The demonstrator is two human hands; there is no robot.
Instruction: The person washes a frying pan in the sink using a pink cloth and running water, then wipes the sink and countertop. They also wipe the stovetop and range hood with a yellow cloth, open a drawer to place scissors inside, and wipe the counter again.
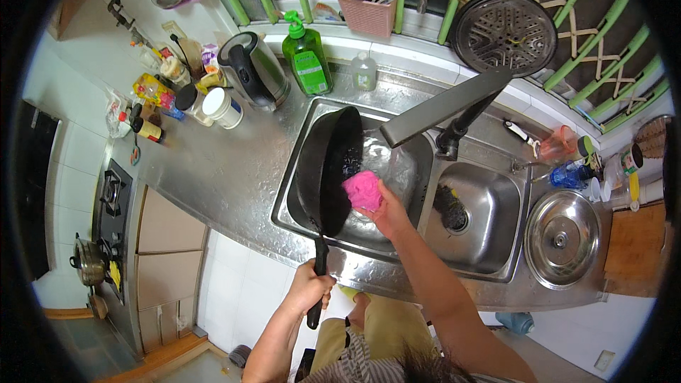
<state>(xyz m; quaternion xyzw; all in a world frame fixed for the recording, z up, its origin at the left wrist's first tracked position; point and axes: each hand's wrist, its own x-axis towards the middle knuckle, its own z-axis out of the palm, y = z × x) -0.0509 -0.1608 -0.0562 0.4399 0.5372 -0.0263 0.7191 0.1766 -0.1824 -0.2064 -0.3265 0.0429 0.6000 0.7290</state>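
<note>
My left hand (308,288) grips the black handle of a dark frying pan (314,170). The pan is tilted on its side over the left basin of a steel double sink (425,213), its inside turned to the right. A bunched pink cloth (364,190) is in my right hand (391,210), close by the pan's inner face; whether it touches the pan I cannot tell. Water lies in the left basin, partly hidden behind the pan. Above that basin reaches the broad dark spout of the faucet (447,106).
A dark scouring pad (451,208) lies at the right basin's drain. Behind the sink stand a green pump bottle (308,61), a small clear bottle (364,72) and an electric kettle (255,72). A steel lid (562,239) rests at right. A gas stove (113,223) is far left.
</note>
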